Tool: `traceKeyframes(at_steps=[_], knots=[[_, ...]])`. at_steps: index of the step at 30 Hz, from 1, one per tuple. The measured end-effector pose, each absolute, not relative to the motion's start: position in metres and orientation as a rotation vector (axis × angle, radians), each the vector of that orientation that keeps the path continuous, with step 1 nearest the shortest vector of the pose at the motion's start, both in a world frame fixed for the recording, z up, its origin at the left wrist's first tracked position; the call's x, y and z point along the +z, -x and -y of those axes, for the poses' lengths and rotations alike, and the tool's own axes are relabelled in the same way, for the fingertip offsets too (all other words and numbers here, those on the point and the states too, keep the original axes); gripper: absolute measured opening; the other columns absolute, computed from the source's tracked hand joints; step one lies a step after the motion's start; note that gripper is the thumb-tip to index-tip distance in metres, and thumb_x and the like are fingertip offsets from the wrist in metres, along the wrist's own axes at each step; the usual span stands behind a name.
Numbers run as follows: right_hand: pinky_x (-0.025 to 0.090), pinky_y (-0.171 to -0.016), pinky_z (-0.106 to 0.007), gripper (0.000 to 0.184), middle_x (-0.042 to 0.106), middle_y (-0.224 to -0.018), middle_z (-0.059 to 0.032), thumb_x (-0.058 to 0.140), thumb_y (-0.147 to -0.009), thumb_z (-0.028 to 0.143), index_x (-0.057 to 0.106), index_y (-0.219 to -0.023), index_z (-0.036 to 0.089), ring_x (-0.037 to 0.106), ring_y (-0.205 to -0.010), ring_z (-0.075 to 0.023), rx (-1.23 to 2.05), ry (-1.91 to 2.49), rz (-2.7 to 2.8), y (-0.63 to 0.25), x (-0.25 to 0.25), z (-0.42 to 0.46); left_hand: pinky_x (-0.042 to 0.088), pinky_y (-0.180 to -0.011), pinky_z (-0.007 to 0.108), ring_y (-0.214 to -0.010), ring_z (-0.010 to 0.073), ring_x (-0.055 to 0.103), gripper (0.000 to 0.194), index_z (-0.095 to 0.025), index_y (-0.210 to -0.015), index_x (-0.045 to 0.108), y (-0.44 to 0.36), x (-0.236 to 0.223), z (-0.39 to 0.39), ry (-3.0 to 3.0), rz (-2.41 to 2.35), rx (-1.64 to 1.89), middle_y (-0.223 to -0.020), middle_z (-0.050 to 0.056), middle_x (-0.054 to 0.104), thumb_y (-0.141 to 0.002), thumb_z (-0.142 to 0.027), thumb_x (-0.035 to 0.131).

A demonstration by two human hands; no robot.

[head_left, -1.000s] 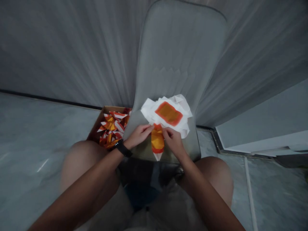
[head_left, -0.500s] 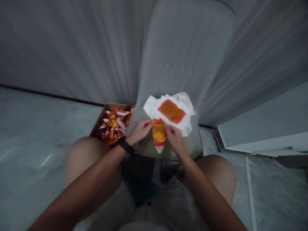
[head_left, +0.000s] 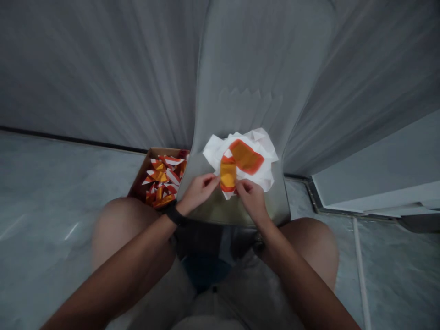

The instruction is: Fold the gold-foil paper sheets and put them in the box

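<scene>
A folded strip of paper (head_left: 228, 175), gold with orange-red ends and a white tip, is pinched between my two hands over the seat of a grey plastic chair (head_left: 240, 208). My left hand (head_left: 198, 191), with a black watch at its wrist, grips the strip's left edge. Gripping the right edge is my right hand (head_left: 250, 198). Just behind the strip lies a stack of white paper sheets (head_left: 213, 149) whose top sheet carries an orange-bordered gold rectangle (head_left: 245, 156).
A brown cardboard box (head_left: 161, 179) with several folded gold, red and white paper pieces sits on the floor left of the chair. My bare knees flank the seat. A grey wall rises behind, a tiled floor spreads on both sides, and a pale ledge (head_left: 378, 192) lies to the right.
Both hands have lifted the folded strip away from the seat's front edge and up against the paper stack. The strip now looks shorter, with its white tip drawn up.
</scene>
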State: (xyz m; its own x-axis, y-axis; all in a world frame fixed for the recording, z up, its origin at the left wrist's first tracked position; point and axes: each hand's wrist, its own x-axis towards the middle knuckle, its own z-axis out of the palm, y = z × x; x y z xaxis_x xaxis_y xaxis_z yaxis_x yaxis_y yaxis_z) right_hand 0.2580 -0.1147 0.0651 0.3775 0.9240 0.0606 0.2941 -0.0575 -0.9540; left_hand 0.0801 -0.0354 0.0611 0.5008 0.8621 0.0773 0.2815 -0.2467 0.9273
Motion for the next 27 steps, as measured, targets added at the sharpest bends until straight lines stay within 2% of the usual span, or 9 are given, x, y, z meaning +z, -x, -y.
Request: traceKeyframes(at_steps=[5, 12, 18, 21, 27], knots=[[0.042, -0.060, -0.028, 0.040, 0.067, -0.062, -0.0021, 0.057, -0.091, 0.050, 0.066, -0.066, 0.020, 0.057, -0.061, -0.0161, 0.718, 1.617, 1.153, -0.261, 0.064, 0.115, 0.035, -0.061, 0.025, -0.068, 0.0138, 0.048, 0.039, -0.017, -0.079, 0.064, -0.081, 0.058, 0.040, -1.795, -0.870, 0.667, -0.071, -0.001, 0.056, -0.097, -0.049, 0.053], [0.041, -0.056, -0.027, 0.049, 0.063, -0.059, -0.0019, 0.058, -0.090, 0.061, 0.063, -0.063, 0.020, 0.055, -0.057, -0.0157, 0.767, 1.611, 1.142, -0.262, 0.066, 0.112, 0.036, -0.061, 0.025, -0.068, 0.0139, 0.049, 0.042, -0.016, -0.080, 0.065, -0.079, 0.063, 0.035, -1.754, -0.835, 0.656, -0.072, 0.000, 0.058, -0.096, -0.053, 0.053], [0.044, -0.059, -0.027, 0.047, 0.065, -0.062, -0.0023, 0.056, -0.091, 0.060, 0.067, -0.069, 0.020, 0.057, -0.059, -0.0160, 0.809, 1.585, 1.144, -0.258, 0.063, 0.113, 0.034, -0.058, 0.024, -0.064, 0.0124, 0.047, 0.043, -0.016, -0.078, 0.064, -0.067, 0.066, 0.026, -1.859, -0.887, 0.648, -0.069, -0.002, 0.056, -0.097, -0.053, 0.052], [0.045, -0.060, -0.027, 0.048, 0.066, -0.064, -0.0025, 0.051, -0.095, 0.059, 0.069, -0.073, 0.020, 0.059, -0.061, -0.0167, 0.820, 1.598, 1.200, -0.253, 0.057, 0.115, 0.036, -0.058, 0.024, -0.066, 0.0132, 0.050, 0.044, -0.016, -0.079, 0.066, -0.042, 0.073, 0.015, -1.900, -0.954, 0.684, -0.071, -0.001, 0.058, -0.097, -0.054, 0.053], [0.039, -0.057, -0.027, 0.045, 0.062, -0.060, -0.0006, 0.048, -0.098, 0.051, 0.067, -0.071, 0.020, 0.056, -0.057, -0.0155, 0.831, 1.665, 1.419, -0.241, 0.039, 0.116, 0.040, -0.061, 0.025, -0.068, 0.0151, 0.056, 0.043, -0.017, -0.089, 0.070, 0.043, 0.068, -0.006, -1.846, -1.322, 0.835, -0.079, 0.002, 0.068, -0.094, -0.057, 0.054]])
